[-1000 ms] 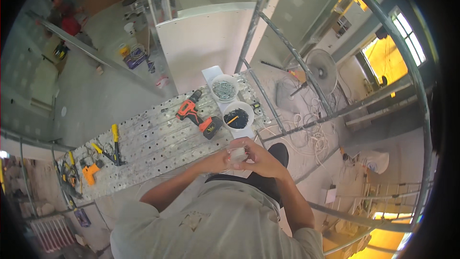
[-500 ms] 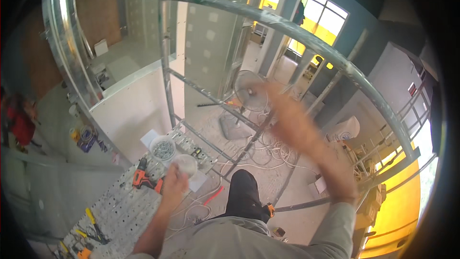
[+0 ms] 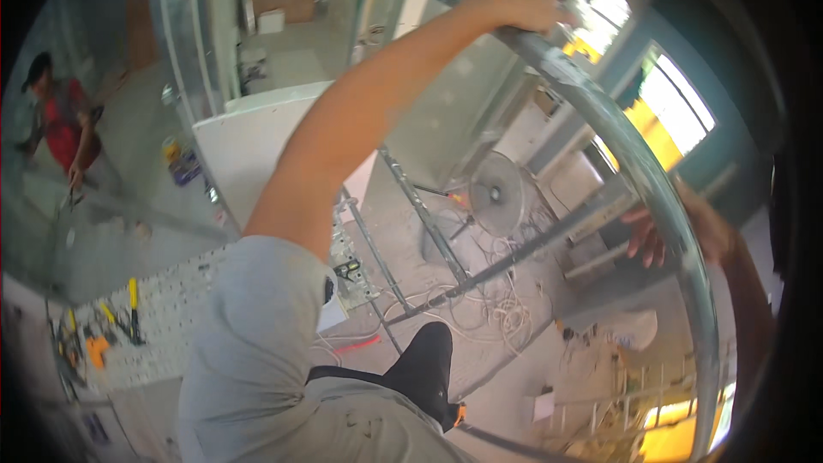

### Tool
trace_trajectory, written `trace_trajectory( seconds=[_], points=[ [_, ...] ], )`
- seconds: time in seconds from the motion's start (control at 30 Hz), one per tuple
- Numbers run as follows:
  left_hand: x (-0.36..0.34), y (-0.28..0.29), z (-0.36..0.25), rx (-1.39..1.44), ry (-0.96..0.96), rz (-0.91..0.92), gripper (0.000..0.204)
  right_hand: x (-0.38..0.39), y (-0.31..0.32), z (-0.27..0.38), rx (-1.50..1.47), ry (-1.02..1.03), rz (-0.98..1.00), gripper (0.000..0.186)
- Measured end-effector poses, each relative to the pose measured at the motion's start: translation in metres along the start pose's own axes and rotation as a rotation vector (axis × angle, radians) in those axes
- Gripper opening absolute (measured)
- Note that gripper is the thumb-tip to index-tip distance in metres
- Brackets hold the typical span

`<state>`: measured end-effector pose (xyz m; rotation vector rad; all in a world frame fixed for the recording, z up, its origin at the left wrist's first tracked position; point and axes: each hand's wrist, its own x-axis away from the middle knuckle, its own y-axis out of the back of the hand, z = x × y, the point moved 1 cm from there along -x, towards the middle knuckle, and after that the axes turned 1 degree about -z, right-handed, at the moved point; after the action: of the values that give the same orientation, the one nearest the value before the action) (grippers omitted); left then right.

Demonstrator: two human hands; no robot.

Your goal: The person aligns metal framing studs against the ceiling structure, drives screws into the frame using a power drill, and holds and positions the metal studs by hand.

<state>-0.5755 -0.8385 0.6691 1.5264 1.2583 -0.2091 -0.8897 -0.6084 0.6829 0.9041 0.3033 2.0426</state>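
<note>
My left arm reaches up and across in front of me. My left hand [image 3: 536, 5] is raised over the upper bend of the paint-spattered scaffold rail [image 3: 639, 137], its fingers closed on a whitish, see-through plastic tub [image 3: 575, 15] that is partly hidden. My right hand [image 3: 686, 227] is on the right, by the downward curve of the rail, its fingers spread with nothing seen in them. The rail passes in front of part of that hand and wrist. My left sleeve hides much of the perforated metal platform [image 3: 171, 291].
Yellow-handled tools [image 3: 133, 304] lie on the platform's left end. A pedestal fan [image 3: 495, 195] stands below among loose white cables [image 3: 514, 313]. Scaffold crossbars [image 3: 420, 210] run in front of me. A person in a red vest [image 3: 64, 129] stands at far left.
My left hand has risen from beside the screw tub to above the rail. My right hand has moved rightward past the rail. The view has turned, and the drill is now hidden.
</note>
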Motion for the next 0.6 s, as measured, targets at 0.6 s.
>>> trace_trajectory(
  seconds=[0.6],
  points=[
    [0.046,0.024,-0.053,0.157,0.497,-0.098,0.048,-0.015,-0.039,0.003,-0.697,0.149,0.204,0.053]
  ],
)
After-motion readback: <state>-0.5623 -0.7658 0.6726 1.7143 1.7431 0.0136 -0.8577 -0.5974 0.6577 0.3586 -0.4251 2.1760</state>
